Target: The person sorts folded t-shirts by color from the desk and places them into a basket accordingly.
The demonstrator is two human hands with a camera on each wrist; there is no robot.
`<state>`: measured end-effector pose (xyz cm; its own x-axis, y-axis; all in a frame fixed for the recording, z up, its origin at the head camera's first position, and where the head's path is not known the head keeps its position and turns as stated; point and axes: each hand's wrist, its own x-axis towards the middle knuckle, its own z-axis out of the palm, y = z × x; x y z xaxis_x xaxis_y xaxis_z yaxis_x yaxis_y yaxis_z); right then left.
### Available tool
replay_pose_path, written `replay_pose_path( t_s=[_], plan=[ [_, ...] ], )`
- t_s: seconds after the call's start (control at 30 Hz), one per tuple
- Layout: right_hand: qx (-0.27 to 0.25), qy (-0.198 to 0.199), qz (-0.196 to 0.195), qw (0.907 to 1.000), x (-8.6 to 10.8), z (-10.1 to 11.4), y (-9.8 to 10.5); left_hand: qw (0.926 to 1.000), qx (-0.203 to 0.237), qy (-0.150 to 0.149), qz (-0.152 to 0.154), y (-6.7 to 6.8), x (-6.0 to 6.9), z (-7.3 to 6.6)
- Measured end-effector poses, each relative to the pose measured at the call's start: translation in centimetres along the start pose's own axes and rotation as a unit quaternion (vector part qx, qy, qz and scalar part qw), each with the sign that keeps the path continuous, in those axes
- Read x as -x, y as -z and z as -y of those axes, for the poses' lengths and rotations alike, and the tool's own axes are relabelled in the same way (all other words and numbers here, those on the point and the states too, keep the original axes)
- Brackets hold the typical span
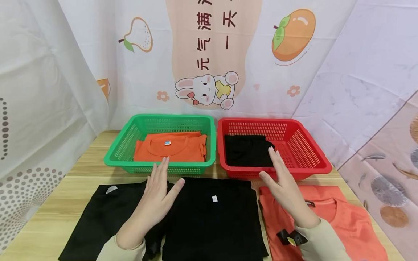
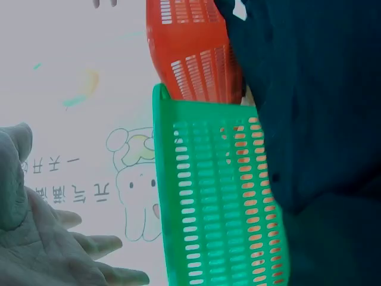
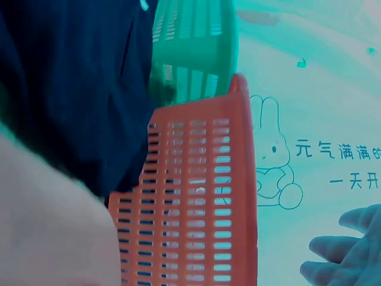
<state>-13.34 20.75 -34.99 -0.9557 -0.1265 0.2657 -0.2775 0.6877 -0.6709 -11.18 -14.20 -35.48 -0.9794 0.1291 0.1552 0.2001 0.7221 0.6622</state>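
Observation:
My left hand hovers above the folded black shirt at the left, its fingers straight and nothing in them. Over the coral shirt at the right, my right hand is raised with straight fingers, also holding nothing. Between the hands lies another folded black shirt with a small white label. Behind them stand a green basket holding a folded orange shirt and a red basket holding a folded black garment. Both wrist views show fingers spread apart from the baskets.
The baskets stand side by side near the back of the wooden table. A white printed curtain hangs right behind them, and more cloth drapes down both sides. A small black device sits by the right cuff.

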Motion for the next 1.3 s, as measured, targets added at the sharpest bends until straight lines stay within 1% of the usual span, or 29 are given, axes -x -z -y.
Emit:
replay_pose_path(
  t_s=[0.1,0.2,0.37,0.5,0.6,0.7,0.83,1.0,1.07,1.2,1.3],
  plan=[
    [-0.034,-0.009,-0.001,0.9994,0.6,0.3,-0.1,0.9997,0.021,0.012,0.005,-0.4,0.3,-0.1],
    [-0.063,-0.020,-0.005,0.9978,1.2,0.6,-0.3,0.9984,0.044,0.031,0.015,-0.7,0.6,-0.1],
    [-0.107,-0.034,-0.011,0.9936,2.1,0.8,-0.9,0.9934,0.085,0.064,0.042,-1.1,0.9,0.0],
    [-0.147,-0.033,-0.016,0.9884,2.7,0.5,-1.5,0.9899,0.109,0.073,0.054,-1.5,1.0,0.1],
    [-0.188,-0.034,-0.021,0.9814,2.9,0.3,-2.1,0.9876,0.122,0.079,0.059,-1.9,1.1,0.3],
    [-0.229,-0.043,-0.027,0.9721,3.2,0.2,-2.6,0.9843,0.141,0.084,0.064,-2.3,1.2,0.5],
    [-0.267,-0.060,-0.038,0.9611,3.7,0.2,-3.2,0.9795,0.168,0.090,0.065,-2.7,1.2,0.7],
    [-0.290,-0.089,-0.030,0.9524,4.0,0.2,-3.7,0.9763,0.183,0.092,0.068,-3.0,1.1,0.9],
    [-0.291,-0.102,-0.026,0.9510,4.1,0.1,-3.9,0.9755,0.185,0.093,0.073,-3.1,1.0,1.0],
    [-0.294,-0.115,-0.031,0.9482,4.1,0.0,-4.4,0.9743,0.186,0.093,0.086,-3.4,1.0,1.3],
    [-0.310,-0.125,-0.027,0.9423,4.0,-0.1,-4.9,0.9741,0.186,0.092,0.091,-3.5,1.0,1.8]
  ],
)
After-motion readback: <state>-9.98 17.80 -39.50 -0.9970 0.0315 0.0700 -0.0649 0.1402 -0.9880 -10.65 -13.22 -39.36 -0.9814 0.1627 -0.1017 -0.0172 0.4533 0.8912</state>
